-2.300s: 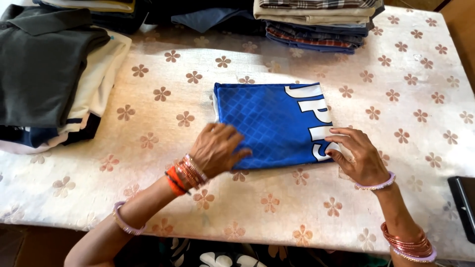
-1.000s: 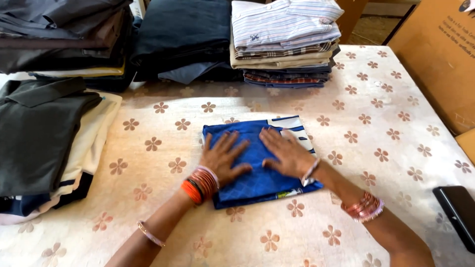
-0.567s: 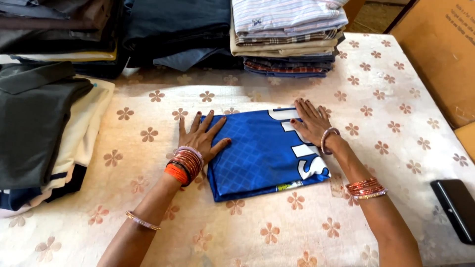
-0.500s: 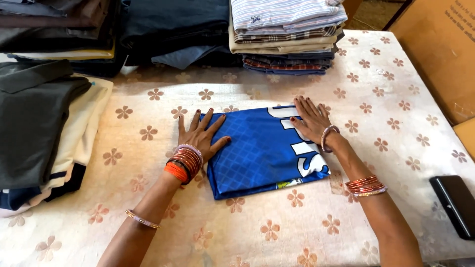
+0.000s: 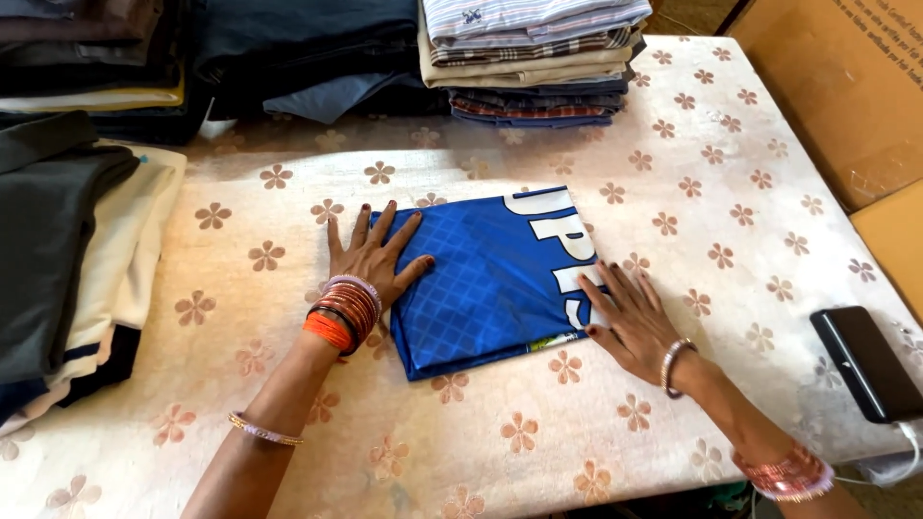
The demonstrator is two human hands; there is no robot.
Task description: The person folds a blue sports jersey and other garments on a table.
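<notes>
A folded blue garment [image 5: 495, 279] with white lettering lies flat in the middle of a table covered by a cream cloth with a flower pattern [image 5: 692, 183]. My left hand [image 5: 370, 255] rests flat with fingers spread on the garment's left edge; orange and pink bangles sit on that wrist. My right hand [image 5: 630, 317] lies flat with fingers apart against the garment's right lower edge. Neither hand grips anything.
Stacks of folded clothes stand along the back: striped and checked shirts [image 5: 534, 53], dark garments [image 5: 308, 48]. A dark and cream pile [image 5: 67, 250] fills the left side. A black phone [image 5: 865, 360] lies at the right edge. Cardboard boxes [image 5: 846, 86] stand to the right.
My right hand slid from the garment's upper right corner down to its lower right edge. My left hand stayed flat at the left edge. The garment stays folded in place.
</notes>
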